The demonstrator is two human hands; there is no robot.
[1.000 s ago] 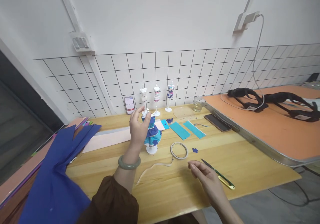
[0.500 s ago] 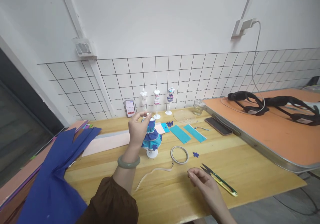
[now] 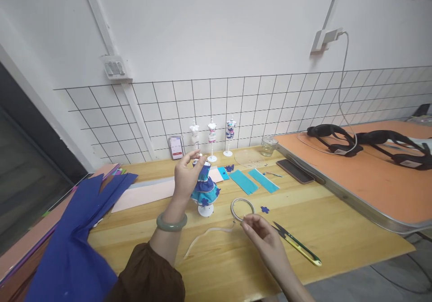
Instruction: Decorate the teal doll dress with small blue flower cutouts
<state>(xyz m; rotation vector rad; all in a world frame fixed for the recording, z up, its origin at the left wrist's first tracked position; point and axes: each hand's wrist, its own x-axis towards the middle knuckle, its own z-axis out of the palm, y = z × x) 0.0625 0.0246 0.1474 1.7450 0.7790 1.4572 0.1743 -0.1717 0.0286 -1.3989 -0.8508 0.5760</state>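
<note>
My left hand, with a green bangle at its wrist, pinches the white top of a miniature dress form between thumb and fingers. The form stands upright in a tiered blue and turquoise dress with dark blue flowers on its skirt. My right hand hovers over the table with thumb and fingertips pressed together; what they hold is too small to make out. Just beyond those fingertips lies a ring-shaped roll of narrow ribbon, its loose end trailing left. Thread snips with a yellow and green handle lie to the right.
A blue fabric flower and turquoise fabric strips lie on the wooden table. More dress forms, a propped phone and a glass jar stand along the wall. Blue cloth covers the left side; an orange-topped table adjoins on the right.
The dress form has turned a little, its skirt flowers shifting position. My right hand has moved left and slightly up, toward the ribbon roll. My left hand keeps its pinch at the top.
</note>
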